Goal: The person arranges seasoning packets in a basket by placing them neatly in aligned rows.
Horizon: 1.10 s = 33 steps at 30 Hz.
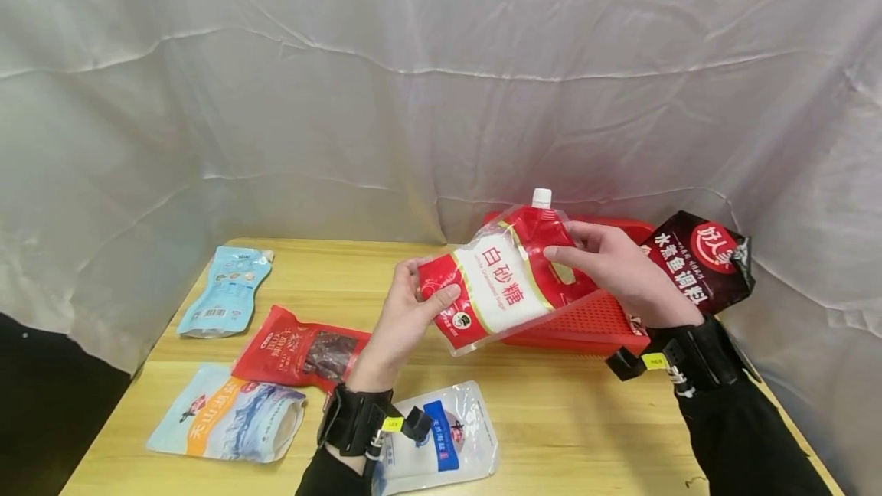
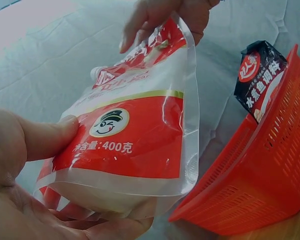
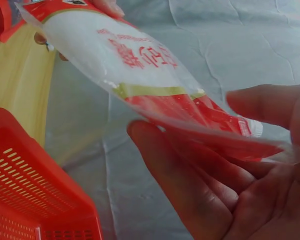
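Above the red basket point(image 1: 586, 324), both hands are gripping the sugar pouch point(image 1: 499, 282), left hand point(image 1: 406, 312) low, right hand point(image 1: 613, 270) near its spout.

Wooden table point(image 1: 565, 435), white sheet backdrop point(image 1: 344, 98) behind it. Red plastic basket point(image 1: 586, 324) at right, dark red seasoning packet point(image 1: 703, 262) propped at its far right end. Left side, lying flat: light blue pouch point(image 1: 227, 289), red dried-fruit bag point(image 1: 299, 349), pale blue-orange bag point(image 1: 227, 413), clear blue-label bag point(image 1: 441, 438).
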Motion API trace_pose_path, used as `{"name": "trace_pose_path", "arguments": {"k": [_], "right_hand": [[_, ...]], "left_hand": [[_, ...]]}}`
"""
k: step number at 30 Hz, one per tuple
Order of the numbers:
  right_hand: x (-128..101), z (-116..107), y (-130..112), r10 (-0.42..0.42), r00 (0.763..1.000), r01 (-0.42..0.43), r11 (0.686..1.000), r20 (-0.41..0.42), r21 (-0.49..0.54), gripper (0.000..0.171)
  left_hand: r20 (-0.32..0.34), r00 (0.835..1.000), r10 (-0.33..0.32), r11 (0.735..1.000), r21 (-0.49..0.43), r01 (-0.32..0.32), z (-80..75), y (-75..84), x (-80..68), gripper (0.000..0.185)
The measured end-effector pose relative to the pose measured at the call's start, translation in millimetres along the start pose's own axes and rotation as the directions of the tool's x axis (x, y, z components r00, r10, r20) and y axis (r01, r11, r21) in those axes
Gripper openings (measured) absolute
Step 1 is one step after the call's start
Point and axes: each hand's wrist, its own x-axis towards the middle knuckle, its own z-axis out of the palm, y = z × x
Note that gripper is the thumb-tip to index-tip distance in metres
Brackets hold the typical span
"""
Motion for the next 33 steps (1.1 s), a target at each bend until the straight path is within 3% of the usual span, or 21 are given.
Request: {"name": "trace_pose_path", "arguments": {"k": [9,16,24,33], "right_hand": [[-1,1,3,-0.019,1.000,0.020,0.998,0.011,-0.062,0.063],[-2,4,3,-0.038,0.999,0.038,0.999,0.001,-0.026,0.058],[-9,4,-4,-0.089,0.996,0.087,0.991,-0.021,-0.106,0.055],[-12,-6,-13,-0.147,0.987,0.135,0.978,-0.068,-0.157,0.049]], "left_hand": [[0.027,1.000,-0.016,1.000,-0.002,0.016,0.4,-2.9,1.1,0.060],[0.038,0.997,-0.064,0.998,-0.016,0.065,-1.6,-6.2,2.3,0.061],[0.062,0.994,-0.094,0.996,0.012,0.094,0.2,-13.9,6.9,0.068],[0.055,0.996,-0.075,0.988,0.138,0.067,1.6,-11.2,7.5,0.070]]}}
